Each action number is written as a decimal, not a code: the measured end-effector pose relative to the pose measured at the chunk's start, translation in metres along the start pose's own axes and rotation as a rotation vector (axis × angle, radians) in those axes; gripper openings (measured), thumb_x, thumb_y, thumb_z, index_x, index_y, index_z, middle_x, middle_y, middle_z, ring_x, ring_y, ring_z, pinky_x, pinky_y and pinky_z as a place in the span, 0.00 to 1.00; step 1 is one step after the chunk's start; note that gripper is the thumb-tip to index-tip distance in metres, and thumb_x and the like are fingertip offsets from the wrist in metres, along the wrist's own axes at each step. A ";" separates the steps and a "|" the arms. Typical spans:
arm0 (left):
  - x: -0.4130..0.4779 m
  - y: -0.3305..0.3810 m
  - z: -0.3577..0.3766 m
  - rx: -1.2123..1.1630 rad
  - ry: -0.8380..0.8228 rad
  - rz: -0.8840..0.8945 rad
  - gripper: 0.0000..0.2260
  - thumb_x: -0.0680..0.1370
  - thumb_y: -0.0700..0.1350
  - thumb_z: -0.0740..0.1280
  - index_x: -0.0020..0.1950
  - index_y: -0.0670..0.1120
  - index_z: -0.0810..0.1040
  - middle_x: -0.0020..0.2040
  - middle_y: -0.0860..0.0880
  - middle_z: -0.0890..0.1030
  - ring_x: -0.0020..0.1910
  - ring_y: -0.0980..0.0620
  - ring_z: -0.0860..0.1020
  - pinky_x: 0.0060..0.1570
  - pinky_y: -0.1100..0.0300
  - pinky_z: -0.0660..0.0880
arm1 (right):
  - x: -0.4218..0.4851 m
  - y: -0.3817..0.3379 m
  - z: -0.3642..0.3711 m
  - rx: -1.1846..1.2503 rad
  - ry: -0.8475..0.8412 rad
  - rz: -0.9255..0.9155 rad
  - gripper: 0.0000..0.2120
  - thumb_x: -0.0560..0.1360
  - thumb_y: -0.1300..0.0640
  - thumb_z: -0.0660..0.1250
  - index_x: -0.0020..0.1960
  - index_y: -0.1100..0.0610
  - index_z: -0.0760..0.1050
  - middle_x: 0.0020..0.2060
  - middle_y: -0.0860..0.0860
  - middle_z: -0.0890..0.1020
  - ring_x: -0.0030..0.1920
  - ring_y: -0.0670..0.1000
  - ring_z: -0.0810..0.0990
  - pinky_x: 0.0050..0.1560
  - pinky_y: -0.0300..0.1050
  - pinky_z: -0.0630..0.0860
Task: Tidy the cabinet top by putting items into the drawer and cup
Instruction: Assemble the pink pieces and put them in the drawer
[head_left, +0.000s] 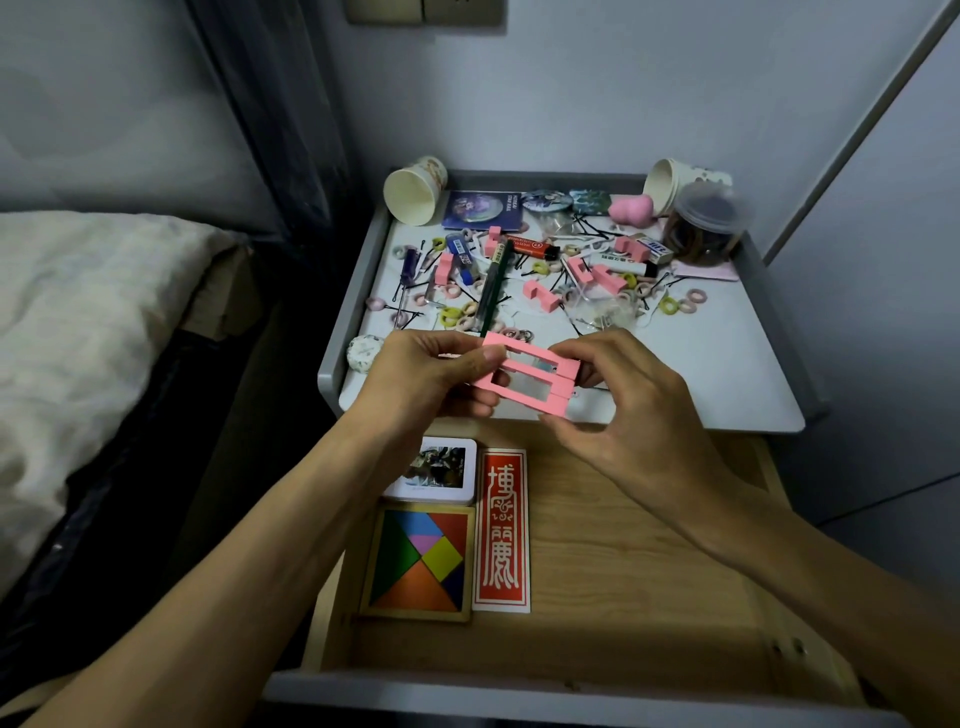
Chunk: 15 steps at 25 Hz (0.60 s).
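A grey rimmed cabinet worktop (701, 374), standing beside a white-sheeted bed (78, 312), is carrying scattered clutter above an open wooden drawer (623, 571). The left hand (415, 379) and right hand (639, 415) are pinching stacked pink rectangular open frames (524, 382) in curled fingers over the worktop's front edge.

Stacked pink frames (530, 376), tilted, over cabinet top (701, 374)

Bed (119, 499) at 9 o'clock, dark along its side, w/ rumpled white duvet (93, 291) on top. Dark curtain (270, 104) hangs at 11 o'clock, just past the bed's far corner. Pale wall (597, 78) spans 12 to 1 o'clock. Beige switch plate (426, 10) at 12, cut off by the top edge. Grey panel (893, 270) w/ slanted edge strip (852, 124) at 2 to 3 o'clock.
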<state>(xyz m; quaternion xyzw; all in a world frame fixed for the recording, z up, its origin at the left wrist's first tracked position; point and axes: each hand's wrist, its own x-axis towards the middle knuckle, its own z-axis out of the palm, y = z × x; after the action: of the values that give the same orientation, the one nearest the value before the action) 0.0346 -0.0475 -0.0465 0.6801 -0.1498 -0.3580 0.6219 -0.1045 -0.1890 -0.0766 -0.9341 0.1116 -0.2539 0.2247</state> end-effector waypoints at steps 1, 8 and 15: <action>-0.001 0.000 -0.002 0.004 0.003 -0.001 0.04 0.77 0.38 0.69 0.48 0.39 0.83 0.39 0.42 0.85 0.28 0.53 0.79 0.30 0.64 0.78 | 0.000 -0.001 0.001 0.001 0.000 -0.004 0.27 0.67 0.55 0.78 0.63 0.59 0.76 0.55 0.52 0.79 0.53 0.42 0.75 0.51 0.25 0.71; -0.009 0.001 -0.021 0.185 -0.111 -0.063 0.08 0.77 0.41 0.70 0.49 0.36 0.82 0.42 0.37 0.85 0.29 0.51 0.80 0.32 0.62 0.79 | -0.008 -0.014 0.003 0.056 -0.093 0.019 0.26 0.66 0.53 0.79 0.61 0.59 0.78 0.49 0.49 0.79 0.43 0.42 0.76 0.44 0.30 0.74; -0.008 -0.036 -0.052 1.616 0.225 -0.134 0.22 0.79 0.60 0.62 0.62 0.43 0.76 0.57 0.42 0.80 0.55 0.41 0.79 0.46 0.53 0.74 | -0.054 -0.013 0.032 0.138 -0.449 0.082 0.25 0.66 0.50 0.77 0.62 0.51 0.77 0.49 0.40 0.76 0.49 0.40 0.75 0.50 0.33 0.75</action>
<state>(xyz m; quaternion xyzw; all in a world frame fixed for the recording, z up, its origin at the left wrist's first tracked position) 0.0557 0.0023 -0.0797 0.9579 -0.2573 -0.1054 -0.0717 -0.1325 -0.1484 -0.1182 -0.9443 0.0792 -0.0376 0.3172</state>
